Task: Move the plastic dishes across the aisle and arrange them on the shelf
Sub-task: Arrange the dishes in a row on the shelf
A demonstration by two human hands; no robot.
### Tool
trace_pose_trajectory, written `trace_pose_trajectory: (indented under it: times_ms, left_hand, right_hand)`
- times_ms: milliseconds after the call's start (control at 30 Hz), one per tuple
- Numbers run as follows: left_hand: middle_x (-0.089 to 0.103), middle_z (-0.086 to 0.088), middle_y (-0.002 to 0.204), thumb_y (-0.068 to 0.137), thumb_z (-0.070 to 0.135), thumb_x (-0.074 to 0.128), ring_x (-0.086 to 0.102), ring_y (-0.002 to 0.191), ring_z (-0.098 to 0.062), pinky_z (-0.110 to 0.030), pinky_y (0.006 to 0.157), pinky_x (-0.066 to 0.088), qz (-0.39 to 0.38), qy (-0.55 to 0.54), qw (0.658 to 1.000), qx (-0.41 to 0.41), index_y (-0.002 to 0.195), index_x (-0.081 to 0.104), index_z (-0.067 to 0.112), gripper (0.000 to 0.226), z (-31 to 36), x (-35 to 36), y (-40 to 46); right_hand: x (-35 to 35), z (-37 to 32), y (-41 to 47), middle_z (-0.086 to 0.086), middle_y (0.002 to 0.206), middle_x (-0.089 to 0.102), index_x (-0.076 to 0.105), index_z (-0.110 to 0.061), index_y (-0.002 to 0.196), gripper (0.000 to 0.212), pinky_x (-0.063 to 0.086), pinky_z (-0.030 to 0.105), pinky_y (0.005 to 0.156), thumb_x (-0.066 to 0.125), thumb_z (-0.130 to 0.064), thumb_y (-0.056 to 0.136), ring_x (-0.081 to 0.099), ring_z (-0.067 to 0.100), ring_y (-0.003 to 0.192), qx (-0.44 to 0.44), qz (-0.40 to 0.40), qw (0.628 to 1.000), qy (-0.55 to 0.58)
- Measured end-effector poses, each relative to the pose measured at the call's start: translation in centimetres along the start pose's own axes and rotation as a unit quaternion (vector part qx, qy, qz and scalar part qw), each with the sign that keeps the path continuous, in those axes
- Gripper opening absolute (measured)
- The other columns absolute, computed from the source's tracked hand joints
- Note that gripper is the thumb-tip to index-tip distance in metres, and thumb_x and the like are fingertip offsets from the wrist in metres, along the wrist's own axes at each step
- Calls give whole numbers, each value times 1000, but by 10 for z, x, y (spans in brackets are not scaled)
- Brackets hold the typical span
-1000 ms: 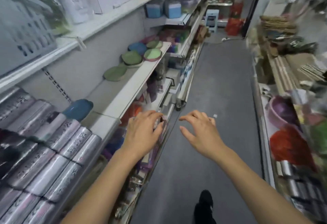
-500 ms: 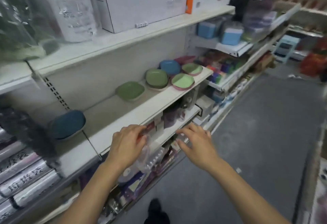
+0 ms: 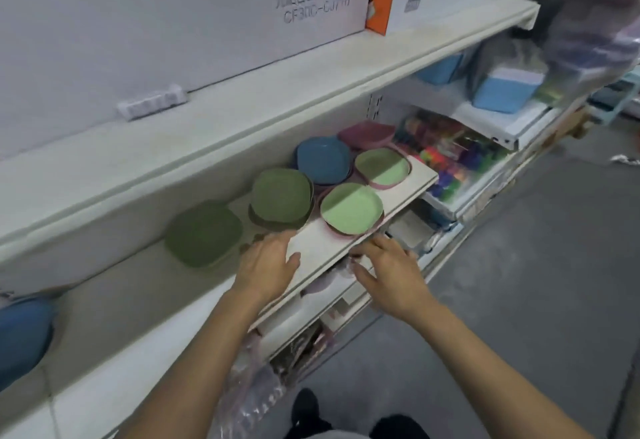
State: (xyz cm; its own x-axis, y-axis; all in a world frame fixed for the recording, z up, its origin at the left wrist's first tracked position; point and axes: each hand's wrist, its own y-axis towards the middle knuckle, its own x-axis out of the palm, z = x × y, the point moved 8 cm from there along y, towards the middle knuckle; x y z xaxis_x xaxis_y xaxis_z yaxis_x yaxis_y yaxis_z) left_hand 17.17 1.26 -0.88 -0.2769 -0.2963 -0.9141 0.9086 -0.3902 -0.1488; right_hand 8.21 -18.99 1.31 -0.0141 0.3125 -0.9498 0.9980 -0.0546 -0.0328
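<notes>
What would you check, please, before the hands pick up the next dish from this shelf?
1. Left hand free: ok, it rests open on the shelf in front of the dark green dishes and holds nothing.
2. Right hand free: ok, fingers spread at the shelf's front edge, nothing held.
3. Nearest dish reachable: ok, the light green dish sits just beyond both hands, near the edge.
4. Dish sits alone: not ok, a pink rim shows beneath it, so it is stacked.
5. Neighbours clear of it: cannot tell, the dark green stack lies very close.
6. Dish damage: cannot tell, picture too soft.
</notes>
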Motion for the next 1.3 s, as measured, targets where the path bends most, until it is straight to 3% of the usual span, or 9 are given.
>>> trace_pose_trajectory:
  times_ms: [200,367,500,600,767,900,1067,1200,1300]
  left_hand:
    - [54,-10,139,104,32,39,50,128,-35,-51,109,40,-9,26,995,-96,142,45,23,40,-3,27,57]
    - [55,-12,136,106,28,34,49,127,-36,-51,112,37,-73,112,982,-135,136,54,12,39,0,54,82]
    - [64,-11,109,88,9,61,57,108,-34,-52,101,45,9,124,976,-181,109,68,11,23,11,38,92]
    - [67,-4,90,71,16,77,58,94,-32,-49,92,45,51,183,964,-186,81,73,17,11,15,24,91]
    - [69,-2,95,79,19,75,61,93,-31,-43,85,44,152,182,959,-155,84,69,17,8,24,-1,68]
    - [68,-8,91,74,5,68,61,88,-35,-45,85,48,195,186,948,-168,90,66,13,18,40,-17,42]
    - [69,-8,84,77,6,71,63,78,-33,-43,80,51,223,158,937,-217,95,63,12,21,45,-28,2]
    - [70,-5,87,79,4,70,64,81,-32,-42,78,49,273,161,920,-231,99,64,14,23,34,-40,-47]
    - [74,-1,101,80,5,71,67,92,-29,-41,76,47,304,169,895,-278,102,69,16,25,17,-54,-106]
  right_hand:
    - [27,22,81,0,128,49,48,-30,143,45,32,47,99,45,-45,102,45,29,121,-89,-82,987,-106]
    - [54,39,99,4,119,48,58,-23,121,40,29,55,99,69,-33,84,45,32,111,-171,-147,945,-238]
    - [39,41,109,2,108,52,63,-22,103,29,32,49,96,65,-11,77,44,30,107,-244,-132,928,-249]
    - [34,45,117,1,98,54,61,-21,98,32,36,43,87,70,-8,70,46,27,97,-252,-98,937,-222]
    - [28,50,126,-4,82,48,59,-23,81,52,28,39,74,97,-24,45,43,22,80,-268,-56,942,-194]
    - [6,48,121,-4,78,51,61,-21,76,38,36,38,71,95,-34,64,47,23,78,-294,7,950,-110]
    - [-7,36,123,-6,85,48,56,-23,81,44,28,36,74,93,-13,58,44,22,82,-311,32,948,-55]
    - [-15,-13,106,-7,93,55,60,-23,88,15,32,37,79,75,-22,88,46,22,87,-401,57,914,28]
    - [-7,-74,79,-8,100,57,61,-23,97,12,31,37,81,70,-17,91,48,22,92,-480,31,874,67]
